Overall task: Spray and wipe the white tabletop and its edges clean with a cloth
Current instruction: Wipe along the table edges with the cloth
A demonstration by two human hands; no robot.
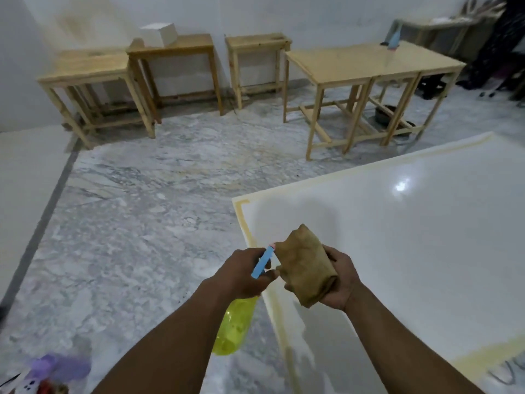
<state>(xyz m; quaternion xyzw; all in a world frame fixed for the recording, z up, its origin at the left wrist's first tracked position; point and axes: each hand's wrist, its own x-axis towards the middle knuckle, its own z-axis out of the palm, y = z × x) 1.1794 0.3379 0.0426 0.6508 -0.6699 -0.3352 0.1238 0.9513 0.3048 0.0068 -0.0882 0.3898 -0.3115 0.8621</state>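
A glossy white tabletop (397,231) with yellowish edge strips fills the right side. My left hand (241,275) grips a spray bottle: its blue head (262,261) points at the cloth, and its yellow body (233,328) hangs below my wrist, over the floor beside the table's left edge. My right hand (339,280) holds a bunched brown cloth (305,265) above the tabletop's near left edge, right in front of the nozzle.
Marble floor (142,223) stretches to the left. Several wooden tables (170,48) stand along the far wall, one bearing a white box (159,34), another a blue bottle (393,41). Purple and white items (42,373) lie at the bottom left.
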